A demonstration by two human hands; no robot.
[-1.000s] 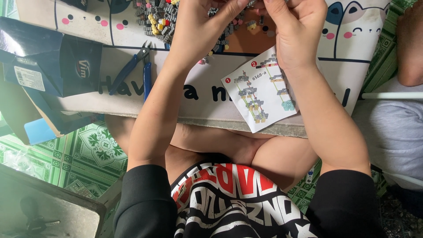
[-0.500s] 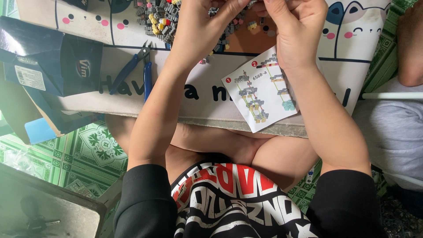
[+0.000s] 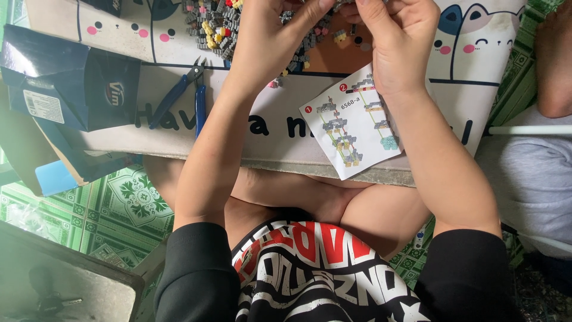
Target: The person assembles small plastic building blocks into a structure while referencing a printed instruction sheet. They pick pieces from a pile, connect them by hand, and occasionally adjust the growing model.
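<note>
Your left hand (image 3: 271, 42) and right hand (image 3: 396, 45) met at the far edge of the view, fingers curled in and pinched together over the heap of small building bricks (image 3: 217, 24); whatever they pinched was cut off by the top of the frame, so you could not tell which piece it was. The bricks, mostly grey with some yellow and pink, lay scattered just under and to the left of your left hand, on the low table (image 3: 179, 131) with its cartoon-cat cover. Just below your right wrist lay the folded instruction sheet (image 3: 351, 128), its near corner hanging over the table's near edge. To the left of your left forearm, the blue-handled cutters (image 3: 185, 95) rested on the table, tips pointing toward the bricks. Farther left, an opened dark blue box (image 3: 65, 80) sat on the table's corner. Beyond your right arm, well apart from it, another person's arm (image 3: 554, 65) and grey clothing showed at the edge. Green patterned floor tiles (image 3: 125, 203) lay below the table.
</note>
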